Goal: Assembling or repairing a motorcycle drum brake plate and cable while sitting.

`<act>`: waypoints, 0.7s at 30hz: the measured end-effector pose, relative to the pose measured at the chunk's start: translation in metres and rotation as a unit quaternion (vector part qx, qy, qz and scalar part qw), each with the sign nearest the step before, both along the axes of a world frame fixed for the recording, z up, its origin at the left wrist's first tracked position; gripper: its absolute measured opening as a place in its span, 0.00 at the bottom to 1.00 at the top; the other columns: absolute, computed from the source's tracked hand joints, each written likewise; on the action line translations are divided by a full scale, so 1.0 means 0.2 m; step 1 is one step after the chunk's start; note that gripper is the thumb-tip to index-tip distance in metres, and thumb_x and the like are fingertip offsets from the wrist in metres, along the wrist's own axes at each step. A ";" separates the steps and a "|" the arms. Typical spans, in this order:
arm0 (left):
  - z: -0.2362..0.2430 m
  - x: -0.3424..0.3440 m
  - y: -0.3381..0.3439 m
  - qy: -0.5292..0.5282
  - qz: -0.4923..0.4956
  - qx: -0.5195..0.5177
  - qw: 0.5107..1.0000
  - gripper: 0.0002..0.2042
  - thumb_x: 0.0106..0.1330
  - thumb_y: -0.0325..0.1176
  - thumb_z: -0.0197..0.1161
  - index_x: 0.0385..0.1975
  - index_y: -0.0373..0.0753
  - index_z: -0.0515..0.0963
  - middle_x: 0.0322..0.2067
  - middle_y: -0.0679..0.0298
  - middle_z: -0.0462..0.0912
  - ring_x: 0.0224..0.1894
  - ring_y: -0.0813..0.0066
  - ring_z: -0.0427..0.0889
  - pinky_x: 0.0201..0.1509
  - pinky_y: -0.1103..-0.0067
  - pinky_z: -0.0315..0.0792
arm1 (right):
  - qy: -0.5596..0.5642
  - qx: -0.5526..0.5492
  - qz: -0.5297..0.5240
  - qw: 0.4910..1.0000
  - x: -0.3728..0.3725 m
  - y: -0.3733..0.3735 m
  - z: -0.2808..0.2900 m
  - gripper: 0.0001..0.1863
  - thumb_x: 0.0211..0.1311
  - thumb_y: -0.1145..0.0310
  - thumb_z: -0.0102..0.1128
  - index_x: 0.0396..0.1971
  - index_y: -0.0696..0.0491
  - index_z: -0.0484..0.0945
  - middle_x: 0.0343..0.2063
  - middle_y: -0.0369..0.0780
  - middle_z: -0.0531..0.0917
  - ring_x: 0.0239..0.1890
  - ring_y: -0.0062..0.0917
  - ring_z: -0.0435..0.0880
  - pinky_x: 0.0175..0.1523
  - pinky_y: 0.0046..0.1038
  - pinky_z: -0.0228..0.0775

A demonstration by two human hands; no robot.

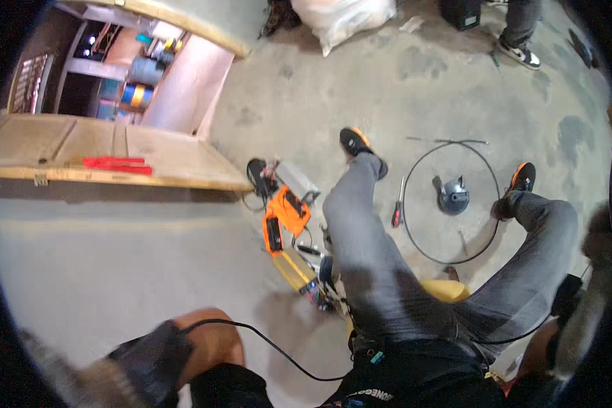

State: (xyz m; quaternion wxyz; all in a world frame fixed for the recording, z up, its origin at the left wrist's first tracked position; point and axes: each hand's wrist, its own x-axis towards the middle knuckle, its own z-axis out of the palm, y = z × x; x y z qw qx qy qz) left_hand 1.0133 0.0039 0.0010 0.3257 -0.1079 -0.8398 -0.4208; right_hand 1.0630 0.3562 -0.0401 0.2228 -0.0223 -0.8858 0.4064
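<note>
At the lower left rim is my left hand [71, 374], a grey blur with its fingers smeared. A dark device with a black cable is strapped to that arm. Along the right rim my right hand [595, 299] is blurred too, and whatever it may hold cannot be made out. On the floor between my outstretched legs lies a black cable [415, 234] bent into a large loop. Inside the loop sit a round grey metal part [453, 197] with a small lever and a thin metal pin [463, 242]. Left of the loop lies a screwdriver [397, 212] with a red and black handle.
Left of my leg are an orange cloth-like item [289, 212], a silver box [297, 180] and a yellow-grey case [294, 270]. Red strips [117, 164] lie on a wooden ledge [177, 173]. A white sack [343, 20] and another person's shoe [520, 54] are at the far side.
</note>
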 end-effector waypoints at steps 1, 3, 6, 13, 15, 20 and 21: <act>0.04 -0.04 0.03 0.013 -0.007 -0.012 1.000 0.21 0.73 0.26 0.53 0.65 0.28 0.71 0.58 0.48 0.79 0.58 0.58 0.81 0.66 0.65 0.73 | 0.009 -0.023 -0.012 1.000 -0.02 -0.01 0.01 0.10 0.63 0.81 0.59 0.43 0.61 0.83 0.35 0.41 0.86 0.35 0.23 0.85 0.44 0.25 0.77; 0.11 -0.12 0.12 0.057 -0.015 -0.089 0.994 0.21 0.73 0.26 0.53 0.65 0.28 0.71 0.58 0.48 0.79 0.58 0.58 0.81 0.66 0.65 0.73 | -0.005 -0.099 -0.062 0.993 -0.09 -0.01 0.00 0.10 0.63 0.81 0.60 0.43 0.61 0.83 0.35 0.41 0.86 0.35 0.23 0.85 0.44 0.25 0.77; 0.05 -0.21 0.30 0.063 -0.039 -0.208 0.975 0.21 0.74 0.26 0.53 0.65 0.28 0.72 0.58 0.49 0.79 0.58 0.58 0.81 0.65 0.65 0.74 | -0.096 -0.204 -0.017 0.974 -0.28 0.03 -0.18 0.10 0.64 0.79 0.60 0.44 0.62 0.83 0.35 0.41 0.87 0.36 0.22 0.85 0.45 0.25 0.77; -0.79 -0.21 0.63 -0.472 -0.193 0.107 0.854 0.16 0.71 0.28 0.61 0.56 0.31 0.76 0.49 0.58 0.84 0.53 0.72 0.83 0.59 0.76 0.75 | -0.218 -0.560 0.073 0.796 -0.34 0.05 -0.79 0.16 0.68 0.71 0.64 0.51 0.65 0.78 0.38 0.40 0.85 0.33 0.20 0.83 0.41 0.23 0.76; -0.90 -0.23 0.67 -0.469 -0.250 0.080 0.844 0.19 0.71 0.29 0.60 0.59 0.30 0.75 0.52 0.55 0.84 0.55 0.70 0.83 0.61 0.76 0.74 | -0.235 -0.593 0.080 0.766 -0.33 0.04 -0.88 0.16 0.69 0.70 0.64 0.51 0.64 0.77 0.37 0.41 0.85 0.32 0.21 0.83 0.40 0.23 0.77; -1.02 -0.29 0.78 -0.449 -0.306 0.102 0.833 0.20 0.71 0.29 0.61 0.62 0.30 0.74 0.51 0.56 0.84 0.55 0.71 0.83 0.61 0.76 0.74 | -0.269 -0.640 0.080 0.715 -0.29 0.01 -1.03 0.18 0.75 0.62 0.62 0.52 0.61 0.77 0.37 0.40 0.84 0.32 0.21 0.81 0.36 0.22 0.77; -1.04 -0.30 0.79 -0.448 -0.325 0.094 0.828 0.21 0.71 0.30 0.61 0.62 0.31 0.75 0.51 0.57 0.85 0.54 0.72 0.83 0.60 0.76 0.75 | -0.273 -0.641 0.073 0.713 -0.29 0.00 -1.05 0.18 0.75 0.62 0.62 0.52 0.61 0.77 0.37 0.40 0.84 0.32 0.21 0.81 0.36 0.22 0.77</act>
